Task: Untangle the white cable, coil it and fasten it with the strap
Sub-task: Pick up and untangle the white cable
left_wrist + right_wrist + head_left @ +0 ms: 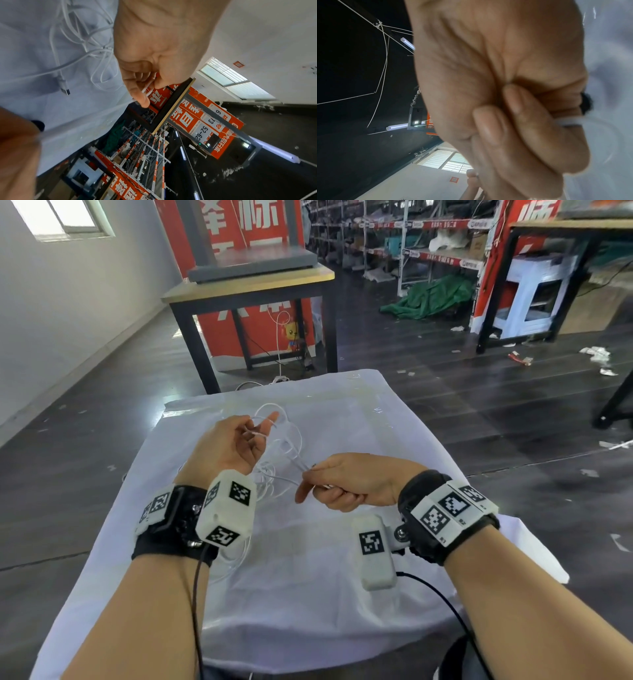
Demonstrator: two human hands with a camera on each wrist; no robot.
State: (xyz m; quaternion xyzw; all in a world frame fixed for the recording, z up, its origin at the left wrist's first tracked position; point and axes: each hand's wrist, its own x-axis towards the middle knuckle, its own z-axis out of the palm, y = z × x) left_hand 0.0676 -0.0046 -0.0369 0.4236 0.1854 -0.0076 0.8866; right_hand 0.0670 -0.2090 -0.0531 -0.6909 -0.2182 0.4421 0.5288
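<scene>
A thin white cable (284, 446) hangs in tangled loops between my two hands, above the white cloth (308, 577) that covers the table. My left hand (236, 440) is raised, palm toward me, and pinches a strand with curled fingers. In the left wrist view the strand (147, 88) runs through the left fingers (137, 94), and a loose plug end (64, 86) lies on the cloth among more loops (82, 40). My right hand (346, 484) is a closed fist that grips other strands. The right wrist view shows white cable (568, 121) leaving the curled right fingers (513, 121). No strap is visible.
The cloth-covered table is small, with dark floor on all sides. A wooden-topped table (250, 285) with black legs stands just beyond it, in front of a red banner (260, 330). Storage shelves (428, 241) and scattered litter fill the back right.
</scene>
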